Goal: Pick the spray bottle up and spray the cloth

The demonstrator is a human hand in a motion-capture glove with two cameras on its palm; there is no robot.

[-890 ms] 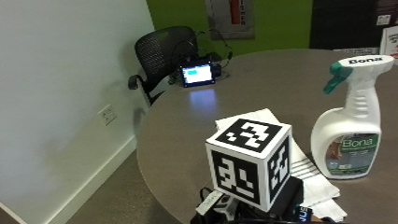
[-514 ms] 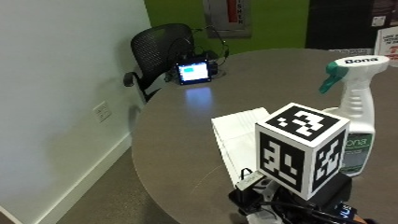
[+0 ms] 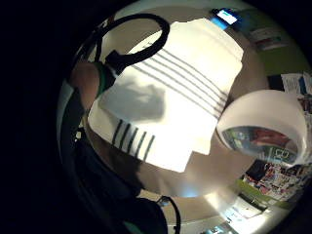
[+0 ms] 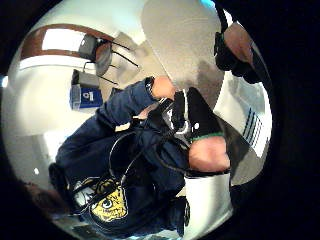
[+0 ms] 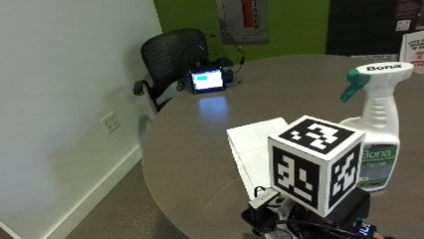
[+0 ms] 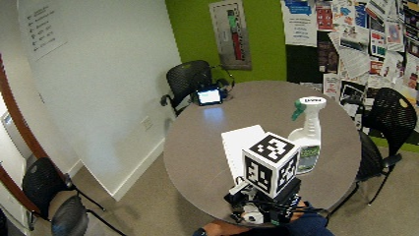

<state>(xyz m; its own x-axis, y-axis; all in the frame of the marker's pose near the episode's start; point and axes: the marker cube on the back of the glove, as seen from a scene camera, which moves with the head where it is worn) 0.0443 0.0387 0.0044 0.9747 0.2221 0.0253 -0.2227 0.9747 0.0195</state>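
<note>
A white Bona spray bottle (image 5: 376, 142) with a teal trigger stands upright on the round grey table (image 5: 192, 144), at the right. Just left of it lies a folded white cloth (image 5: 252, 142) with grey stripes. My gloved right hand (image 5: 301, 221) hovers at the table's near edge, over the cloth's near end and a little short of the bottle. In the little finger side palm view the cloth (image 3: 170, 97) fills the middle, with the bottle (image 3: 263, 126) beside it. The fingers (image 4: 210, 152) look relaxed and hold nothing.
A small tablet (image 5: 207, 79) with a lit screen stands at the table's far side, with a black mesh chair (image 5: 173, 55) behind it. A white wall runs along the left. Another black chair (image 6: 393, 118) stands to the right of the table.
My hand has moved to the right over the cloth, closer to the bottle. The bottle and the cloth have stayed in place.
</note>
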